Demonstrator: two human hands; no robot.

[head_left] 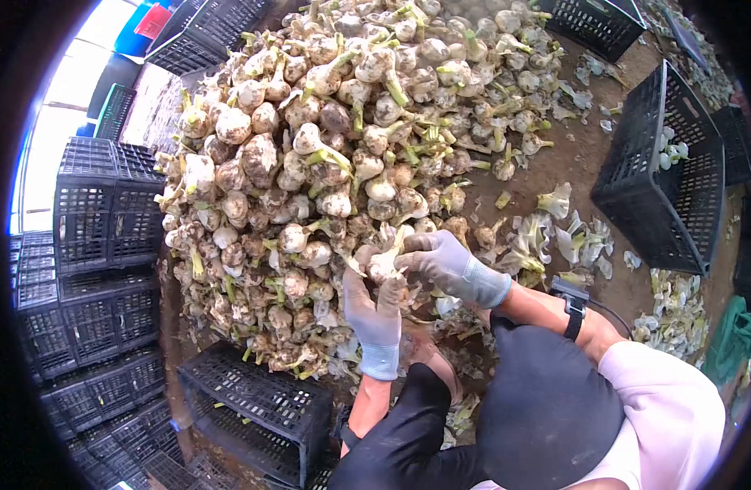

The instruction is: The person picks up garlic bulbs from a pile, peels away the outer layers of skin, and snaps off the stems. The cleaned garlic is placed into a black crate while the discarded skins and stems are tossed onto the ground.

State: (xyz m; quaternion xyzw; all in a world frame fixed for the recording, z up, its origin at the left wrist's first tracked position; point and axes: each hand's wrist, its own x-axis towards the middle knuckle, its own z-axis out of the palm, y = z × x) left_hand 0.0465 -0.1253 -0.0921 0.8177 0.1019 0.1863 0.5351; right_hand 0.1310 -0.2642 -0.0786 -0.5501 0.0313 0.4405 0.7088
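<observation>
In front of my knees, a dirty-white garlic bulb with a short pale stem is held between both hands, beside the edge of a large heap of garlic. My left hand, in a pale grey-white work glove, is closed around the bulb from below. From the right, my gloved right hand pinches at the bulb's stem side with thumb and fingers. Many heaped bulbs carry soil and cut green stems. Loose peeled skins lie on the ground just beyond my right hand.
A black plastic crate with a few pale bulbs inside stands to the right. Stacked black crates line the left side. Another crate lies near my left knee. Green netting is at far right.
</observation>
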